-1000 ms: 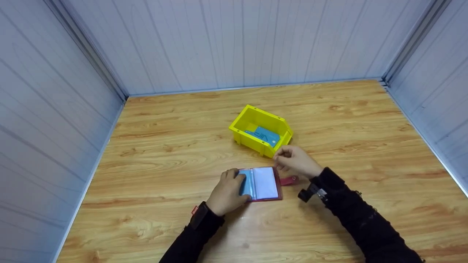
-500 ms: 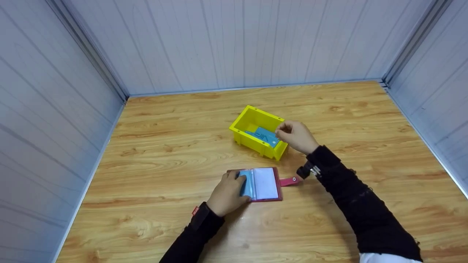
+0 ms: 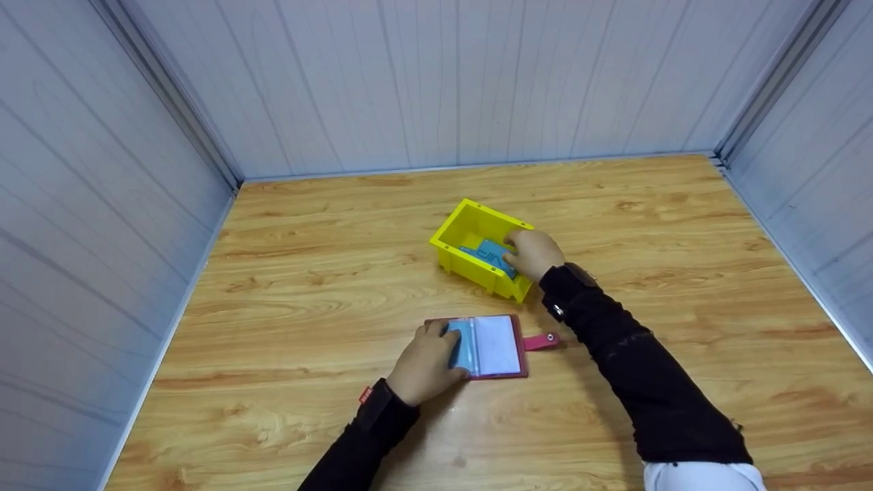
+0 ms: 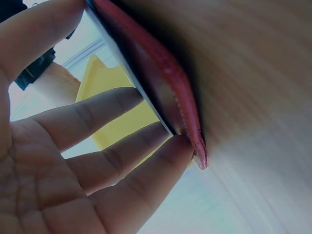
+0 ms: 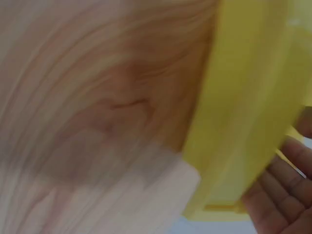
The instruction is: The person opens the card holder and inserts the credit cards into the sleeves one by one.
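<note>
A small red card holder (image 3: 522, 365) lies spread open on the table, a pale page (image 3: 497, 346) on its right side and blue on its left. My left hand (image 3: 424, 365) rests on the left side; in the left wrist view its rather straight fingers (image 4: 122, 161) touch the edges of the cover and pages. My right hand (image 3: 535, 254) reaches over the low end of a yellow bin (image 3: 470, 269), thumb and forefinger apart above the blue cards (image 3: 492, 252) inside. In the right wrist view, the bin wall partly hides that hand's fingers.
The holder's pink snap strap (image 3: 541, 341) sticks out to the right on the wooden table (image 3: 307, 293). Pale panel walls (image 3: 423, 88) enclose the table at the back and both sides.
My right hand has moved from beside the card holder, up and over into the yellow bin, its thumb and forefinger parting. My left hand has stayed on the holder.
</note>
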The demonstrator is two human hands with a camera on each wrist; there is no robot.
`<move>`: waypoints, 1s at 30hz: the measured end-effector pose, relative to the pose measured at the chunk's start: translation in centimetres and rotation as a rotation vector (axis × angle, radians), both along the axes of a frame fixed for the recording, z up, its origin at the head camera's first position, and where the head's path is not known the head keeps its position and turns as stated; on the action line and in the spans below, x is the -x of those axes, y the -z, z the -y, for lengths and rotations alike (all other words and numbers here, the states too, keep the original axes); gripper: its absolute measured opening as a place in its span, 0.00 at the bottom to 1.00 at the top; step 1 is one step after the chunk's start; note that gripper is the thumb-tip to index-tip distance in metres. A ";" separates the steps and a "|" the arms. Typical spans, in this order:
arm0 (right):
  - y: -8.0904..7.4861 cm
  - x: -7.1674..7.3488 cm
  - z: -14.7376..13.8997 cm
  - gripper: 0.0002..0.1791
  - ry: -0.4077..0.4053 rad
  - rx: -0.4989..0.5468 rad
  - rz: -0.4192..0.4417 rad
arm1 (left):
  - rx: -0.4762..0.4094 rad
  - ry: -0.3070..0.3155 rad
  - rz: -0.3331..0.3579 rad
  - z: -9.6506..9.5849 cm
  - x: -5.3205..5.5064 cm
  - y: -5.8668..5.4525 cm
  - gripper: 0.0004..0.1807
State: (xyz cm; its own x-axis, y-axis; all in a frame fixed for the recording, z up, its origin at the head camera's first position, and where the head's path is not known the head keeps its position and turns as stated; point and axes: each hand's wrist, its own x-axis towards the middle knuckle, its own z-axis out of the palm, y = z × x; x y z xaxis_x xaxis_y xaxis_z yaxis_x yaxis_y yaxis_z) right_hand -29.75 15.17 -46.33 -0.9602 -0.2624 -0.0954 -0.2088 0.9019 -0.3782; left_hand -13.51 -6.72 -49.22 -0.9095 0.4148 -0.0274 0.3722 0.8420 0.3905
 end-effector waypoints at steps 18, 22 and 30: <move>1.2 0.4 1.4 0.12 -0.028 -0.169 0.082 | 0.005 -0.009 -0.017 -0.1 -0.1 0.1 0.36; 1.1 0.5 1.6 0.13 -0.011 -0.147 0.117 | 0.011 -0.012 -0.005 -0.1 -0.1 0.0 0.36; 1.0 0.6 1.6 0.15 0.019 -0.117 0.130 | 0.005 -0.008 0.000 -0.1 -0.1 -0.1 0.35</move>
